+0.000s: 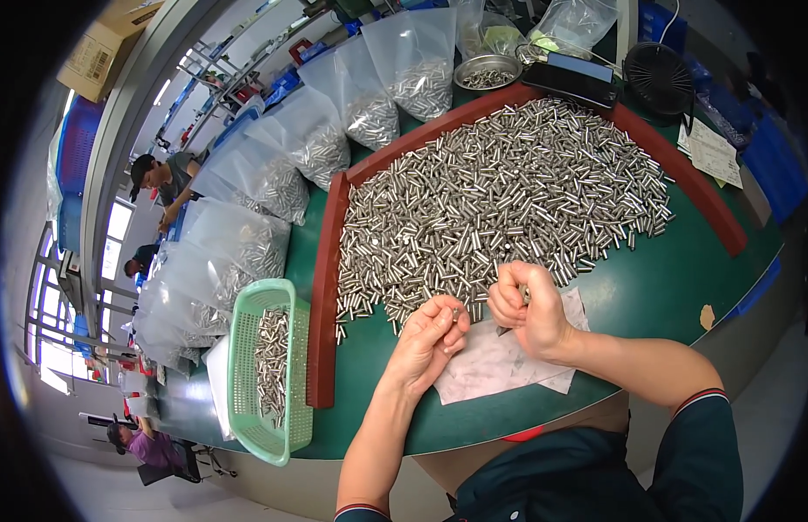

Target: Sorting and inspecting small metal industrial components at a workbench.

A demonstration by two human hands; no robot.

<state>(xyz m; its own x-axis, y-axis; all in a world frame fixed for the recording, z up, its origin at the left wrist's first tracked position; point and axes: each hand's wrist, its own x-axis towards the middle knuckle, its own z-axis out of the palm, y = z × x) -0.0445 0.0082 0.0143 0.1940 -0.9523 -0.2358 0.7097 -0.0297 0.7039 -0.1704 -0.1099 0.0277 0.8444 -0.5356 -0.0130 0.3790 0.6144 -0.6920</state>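
A broad heap of short silvery metal pins (pixel 508 191) covers much of the green table in front of me. My left hand (pixel 426 341) is closed in a pinch at the near edge of the heap, with the end of a small metal pin showing at its fingertips. To its right, my right hand (pixel 534 313) is curled closed above the cloth. Its fingers mostly hide whatever lies inside them. Beneath both hands spreads a smudged whitish cloth (pixel 500 370), partly covered by my right hand.
Dark red rails (pixel 324 348) border the heap. At left stands a light green basket (pixel 246 383) holding more pins. Clear plastic bags (pixel 317 143) of pins line the far left. A metal bowl (pixel 488 63), a phone (pixel 571 80) and a black fan (pixel 658 76) stand behind. Other people sit at left.
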